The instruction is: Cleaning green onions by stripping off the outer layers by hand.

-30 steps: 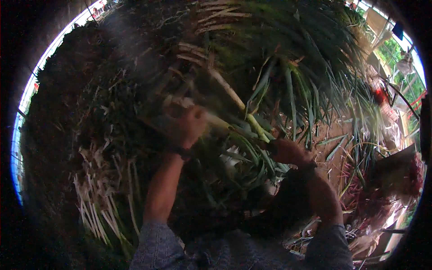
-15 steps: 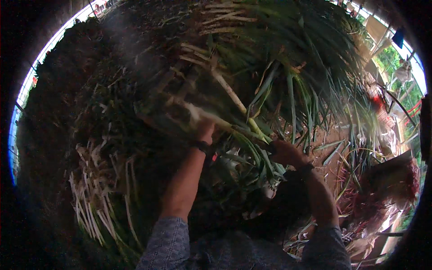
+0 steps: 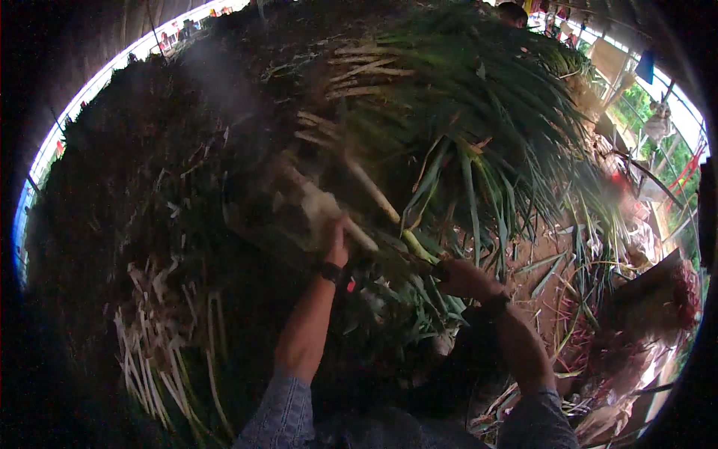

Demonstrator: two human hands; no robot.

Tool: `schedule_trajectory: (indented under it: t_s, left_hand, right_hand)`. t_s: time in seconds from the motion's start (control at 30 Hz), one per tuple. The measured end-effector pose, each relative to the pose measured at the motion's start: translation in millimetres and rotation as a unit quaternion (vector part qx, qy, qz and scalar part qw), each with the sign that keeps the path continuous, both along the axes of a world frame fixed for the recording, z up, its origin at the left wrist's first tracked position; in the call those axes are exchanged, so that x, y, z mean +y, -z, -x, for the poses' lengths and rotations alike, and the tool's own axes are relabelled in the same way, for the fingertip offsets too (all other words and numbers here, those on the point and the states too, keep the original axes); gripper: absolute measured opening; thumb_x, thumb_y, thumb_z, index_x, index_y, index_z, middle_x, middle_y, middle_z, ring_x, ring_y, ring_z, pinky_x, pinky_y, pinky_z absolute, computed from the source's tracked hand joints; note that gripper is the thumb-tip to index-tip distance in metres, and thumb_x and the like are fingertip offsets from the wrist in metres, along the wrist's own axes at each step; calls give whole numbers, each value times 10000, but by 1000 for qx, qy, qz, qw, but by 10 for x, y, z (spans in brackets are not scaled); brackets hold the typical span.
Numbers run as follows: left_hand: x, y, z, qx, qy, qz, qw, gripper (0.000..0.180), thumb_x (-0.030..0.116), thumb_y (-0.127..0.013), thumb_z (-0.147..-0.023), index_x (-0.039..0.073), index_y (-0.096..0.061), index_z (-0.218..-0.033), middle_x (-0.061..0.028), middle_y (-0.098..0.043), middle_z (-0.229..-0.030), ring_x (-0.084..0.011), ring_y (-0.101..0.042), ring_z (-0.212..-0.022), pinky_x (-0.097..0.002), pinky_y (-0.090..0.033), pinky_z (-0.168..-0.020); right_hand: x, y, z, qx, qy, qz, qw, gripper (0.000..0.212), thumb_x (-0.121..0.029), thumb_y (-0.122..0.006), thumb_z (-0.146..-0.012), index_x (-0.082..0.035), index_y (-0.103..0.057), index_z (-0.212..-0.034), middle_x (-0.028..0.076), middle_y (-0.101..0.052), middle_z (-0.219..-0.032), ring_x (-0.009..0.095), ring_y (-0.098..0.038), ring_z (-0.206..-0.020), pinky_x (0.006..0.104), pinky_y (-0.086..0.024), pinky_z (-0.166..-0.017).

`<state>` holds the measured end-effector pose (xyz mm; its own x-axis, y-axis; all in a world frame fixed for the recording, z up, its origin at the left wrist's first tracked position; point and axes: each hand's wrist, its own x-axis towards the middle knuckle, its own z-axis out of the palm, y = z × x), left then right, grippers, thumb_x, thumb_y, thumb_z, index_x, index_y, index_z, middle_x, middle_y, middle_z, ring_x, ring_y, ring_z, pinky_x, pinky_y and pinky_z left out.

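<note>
Head view, looking down on my two forearms among heaps of green onions. My left hand (image 3: 335, 243) is raised near the centre of the scene, fingers closed around the pale stalk end of a bundle of green onions (image 3: 359, 224); the white ends of that bundle are blurred just left of the hand, so their exact outline cannot be told. A dark wristband (image 3: 330, 272) circles the left wrist. My right hand (image 3: 464, 278) lies lower and to the right, clenched around the green leaves of the same bundle where they run down toward me; a dark band also sits on that wrist. The bundle thus spans between both hands, white part far-left, green part near-right. Beyond it, at the far centre and right, a large pile of green onions (image 3: 479, 112) shows long green leaves hanging toward me and pale stalk ends pointing left. At the near left, a row of white onion stalks (image 3: 161, 352) lies in shadow. Loose leaves and trimmings (image 3: 568, 299) litter the brown ground (image 3: 550, 251) at the right. Blue denim sleeves (image 3: 280, 411) cover both forearms near the lower edge.
</note>
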<state>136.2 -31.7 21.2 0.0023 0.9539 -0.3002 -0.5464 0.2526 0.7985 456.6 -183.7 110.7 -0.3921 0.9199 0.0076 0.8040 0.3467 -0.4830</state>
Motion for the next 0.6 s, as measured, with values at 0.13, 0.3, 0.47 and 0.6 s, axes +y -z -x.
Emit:
schedule_trajectory:
  t_s: [0.13,0.3,0.47,0.6]
  left_hand:
    - [-67,-334,34,73,14,-66,995,528,352,-700,-923,172,-525,-1387,28,-546,-1263,-140,-514,-1115,-365,-453,-856]
    - [-398,-682,20,56,83,-118,988,557,324,-685,-930,90,-507,-1403,4,-561,-1252,-147,-508,-1149,-295,-430,-925]
    - [-661,-700,-24,125,109,-142,976,432,273,-641,-927,107,-555,-1317,-11,-578,-1213,-155,-541,-1077,-303,-446,-895]
    - [-666,-715,144,109,108,-125,980,421,241,-651,-913,97,-561,-1298,-21,-588,-1203,-165,-561,-1044,-310,-458,-882]
  right_hand:
    - [-12,-54,38,-81,34,34,996,351,-329,-694,-837,-19,-613,-982,183,-643,-871,361,-658,-846,484,-538,-721]
    - [-110,-390,257,-22,38,-1,999,278,-292,-644,-864,-30,-638,-956,207,-658,-826,434,-660,-752,530,-536,-641]
    - [-80,-224,219,5,11,-63,998,270,-266,-649,-846,-50,-627,-1006,185,-672,-820,423,-661,-716,523,-533,-606]
    - [-46,-287,280,-2,1,-54,999,297,-259,-655,-833,-60,-619,-1051,173,-671,-790,423,-658,-692,515,-528,-593]
